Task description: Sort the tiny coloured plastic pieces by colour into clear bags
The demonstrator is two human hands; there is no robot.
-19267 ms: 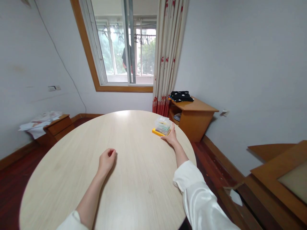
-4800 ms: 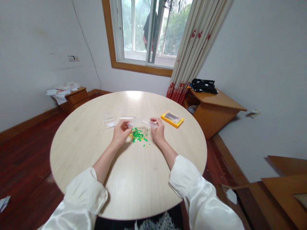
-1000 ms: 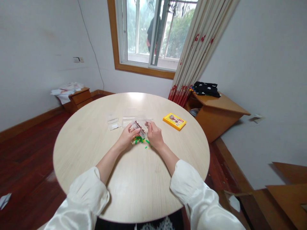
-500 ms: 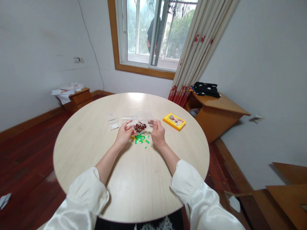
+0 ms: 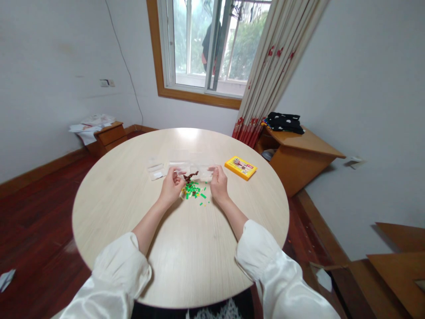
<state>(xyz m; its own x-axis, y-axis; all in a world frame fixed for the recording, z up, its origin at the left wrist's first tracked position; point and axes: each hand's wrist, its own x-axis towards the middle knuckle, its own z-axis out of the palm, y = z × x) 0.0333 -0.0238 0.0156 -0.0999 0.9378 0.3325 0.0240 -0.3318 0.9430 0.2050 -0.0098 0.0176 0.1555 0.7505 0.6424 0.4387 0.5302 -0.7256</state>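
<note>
A clear plastic box [image 5: 203, 172] is held tilted between my two hands, over the far part of the table. My left hand [image 5: 171, 186] is closed on its left side, and its fingertips are partly hidden. At the opposite side, my right hand [image 5: 219, 184] grips the box with thumb and fingers. Small brown bricks [image 5: 190, 177] are bunched in a slanting streak at the box's lower left edge, blurred as they tumble. Just below lies a loose heap of small green bricks [image 5: 192, 189], mixed with a few yellow and brown ones.
The heap rests on a round pale wooden table [image 5: 186, 248]. Clear plastic trays [image 5: 156, 171] stand left of my hands. A yellow box [image 5: 241, 167] with a printed picture lies to the right. Beyond are a window, a curtain and a wooden cabinet [image 5: 292, 155].
The clear box has tipped further. The brown bricks, spread inside it before, have slid toward its lower left, and some now lie among the green ones.
</note>
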